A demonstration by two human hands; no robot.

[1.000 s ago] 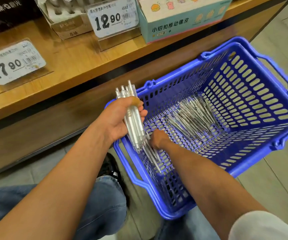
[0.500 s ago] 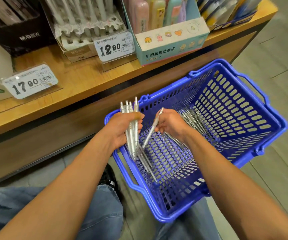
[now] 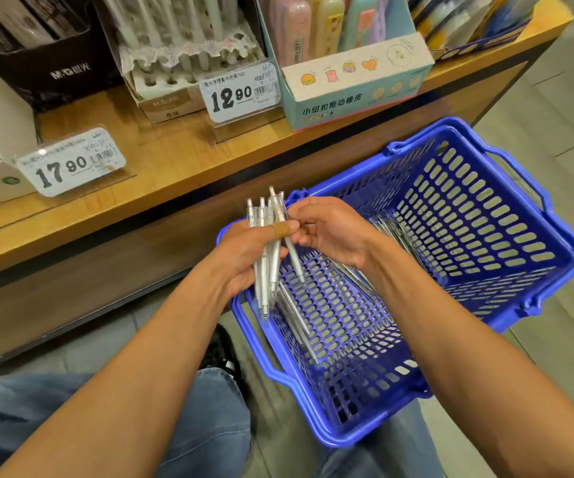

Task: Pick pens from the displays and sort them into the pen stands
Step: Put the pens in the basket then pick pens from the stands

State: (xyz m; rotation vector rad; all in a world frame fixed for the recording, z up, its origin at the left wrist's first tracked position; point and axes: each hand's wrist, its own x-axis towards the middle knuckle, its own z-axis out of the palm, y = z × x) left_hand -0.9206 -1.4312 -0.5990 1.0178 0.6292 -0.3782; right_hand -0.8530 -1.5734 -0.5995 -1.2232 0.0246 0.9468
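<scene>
My left hand (image 3: 244, 251) grips a bundle of clear white pens (image 3: 265, 270) upright over the near left corner of a blue plastic basket (image 3: 506, 215). A tan bandage wraps its thumb. My right hand (image 3: 330, 232) pinches one more clear pen (image 3: 290, 250) and holds it against the bundle, tip pointing down into the basket. More clear pens (image 3: 396, 236) lie loose on the basket floor, partly hidden behind my right wrist. On the wooden shelf (image 3: 161, 160) stands a display of white pens (image 3: 178, 46) in a slotted stand.
A black M&G display box (image 3: 54, 63) stands back left, a pastel eraser box (image 3: 354, 84) to the right of the pen stand. Price tags 17.90 (image 3: 71, 163) and 12.90 (image 3: 240, 93) sit at the shelf front. My jeans-clad knees (image 3: 189, 426) flank the basket.
My right hand lifted one pen out of the basket and brought it left to the bundle in my left hand. The view tilted up, showing more of the shelf.
</scene>
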